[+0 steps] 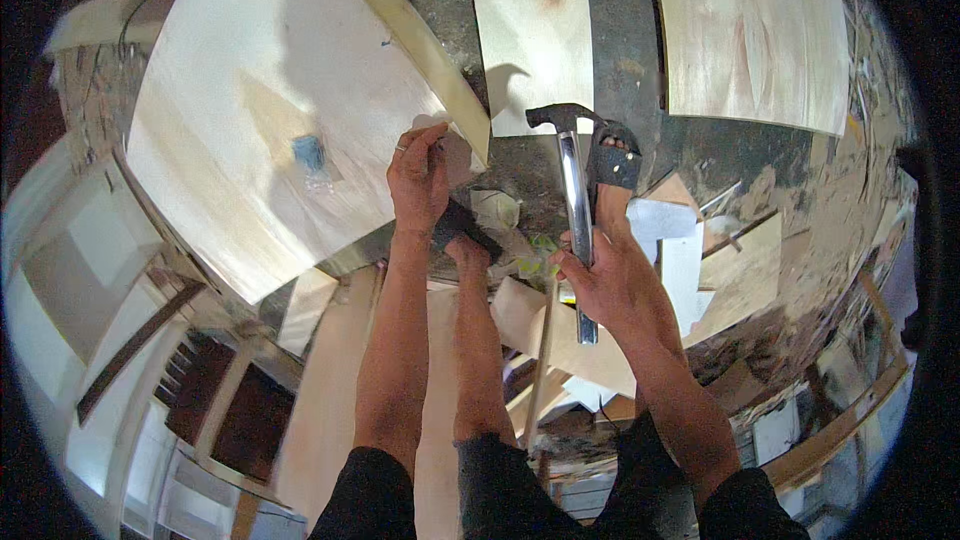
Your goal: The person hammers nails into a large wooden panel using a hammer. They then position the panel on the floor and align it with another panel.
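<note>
Has a large pale board (220, 60) beneath and to the left of the left fingers (427, 139), a smaller panel (745, 30) well beyond and right of the right fingers (570, 268), and a wooden strip (408, 37) along the board's edge, just beside the left fingertips. Grips a hammer (572, 170) in the right hand (608, 285), fingers wrapped round the lower part of the handle, head beyond them. Presses thumb and fingertips together on the left hand (415, 180); cannot tell whether around anything small.
</note>
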Motion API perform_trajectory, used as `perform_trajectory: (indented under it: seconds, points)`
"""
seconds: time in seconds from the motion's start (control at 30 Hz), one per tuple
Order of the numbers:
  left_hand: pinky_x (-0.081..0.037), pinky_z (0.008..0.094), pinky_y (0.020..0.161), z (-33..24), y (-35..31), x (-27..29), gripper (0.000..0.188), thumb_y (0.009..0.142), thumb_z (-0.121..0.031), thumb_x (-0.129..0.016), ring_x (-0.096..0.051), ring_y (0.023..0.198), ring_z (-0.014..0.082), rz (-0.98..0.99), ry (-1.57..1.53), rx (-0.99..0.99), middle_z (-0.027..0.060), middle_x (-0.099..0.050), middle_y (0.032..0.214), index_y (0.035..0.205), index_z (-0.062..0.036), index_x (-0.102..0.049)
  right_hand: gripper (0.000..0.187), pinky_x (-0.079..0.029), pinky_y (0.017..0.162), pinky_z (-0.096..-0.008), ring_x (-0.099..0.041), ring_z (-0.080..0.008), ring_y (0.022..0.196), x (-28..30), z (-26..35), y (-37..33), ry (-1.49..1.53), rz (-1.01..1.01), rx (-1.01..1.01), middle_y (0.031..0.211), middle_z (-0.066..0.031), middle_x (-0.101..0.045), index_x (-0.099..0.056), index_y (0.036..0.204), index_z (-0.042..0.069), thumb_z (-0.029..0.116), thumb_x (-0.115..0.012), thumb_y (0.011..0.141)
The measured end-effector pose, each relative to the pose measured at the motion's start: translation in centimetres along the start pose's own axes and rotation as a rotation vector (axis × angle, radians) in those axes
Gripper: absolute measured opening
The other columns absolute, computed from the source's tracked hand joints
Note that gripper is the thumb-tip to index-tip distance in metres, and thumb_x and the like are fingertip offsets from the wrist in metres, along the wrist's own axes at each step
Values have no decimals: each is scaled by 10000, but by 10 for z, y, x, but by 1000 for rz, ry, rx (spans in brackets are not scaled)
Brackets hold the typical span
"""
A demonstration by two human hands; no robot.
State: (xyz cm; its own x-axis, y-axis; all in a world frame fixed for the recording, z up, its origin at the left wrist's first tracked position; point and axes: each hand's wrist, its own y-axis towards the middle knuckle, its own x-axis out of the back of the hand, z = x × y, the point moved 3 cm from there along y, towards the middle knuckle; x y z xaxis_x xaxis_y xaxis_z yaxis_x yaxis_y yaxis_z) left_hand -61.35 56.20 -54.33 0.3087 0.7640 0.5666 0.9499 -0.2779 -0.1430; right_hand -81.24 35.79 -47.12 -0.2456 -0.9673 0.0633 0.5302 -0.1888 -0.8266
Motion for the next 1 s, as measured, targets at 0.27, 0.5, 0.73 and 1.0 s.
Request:
perform_trajectory:
  seconds: [0.27, 0.5, 0.73, 1.0]
  points:
    - [-504, 340, 860, 3, -31, -35, 287, 875, 42, -606, -638, 931, 245, -313, 180, -129, 102, -676, 1027, 1146, -51, -604, 342, -540, 728, -354, -681, -211, 799, 57, 44, 32, -488, 184, 83, 868, -125, -684, -552, 1212, 21, 216, -663, 954]
    - [-412, 405, 849, 6, -28, -40, 335, 769, 67, -654, -586, 869, 281, -335, 245, -247, 75, -663, 1005, 1053, -94, -578, 300, -523, 636, -298, -616, -112, 689, 54, 34, 32, -530, 156, 223, 842, -66, -657, -565, 1191, 35, 195, -666, 958]
    - [-407, 416, 877, 13, -31, -40, 383, 697, 78, -677, -585, 905, 290, -328, 167, -257, 62, -669, 1046, 1020, -98, -569, 321, -498, 493, -246, -588, -60, 605, 28, 19, 32, -390, 231, 111, 844, -37, -641, -544, 1250, 8, 97, -640, 957]
    - [-420, 428, 923, 13, -35, -38, 436, 668, 70, -711, -594, 966, 303, -257, 198, -296, 75, -666, 1090, 1037, -109, -562, 358, -486, 488, -244, -580, -64, 589, 25, 18, 29, -405, 191, 171, 827, -38, -636, -536, 1277, 4, 106, -648, 954]
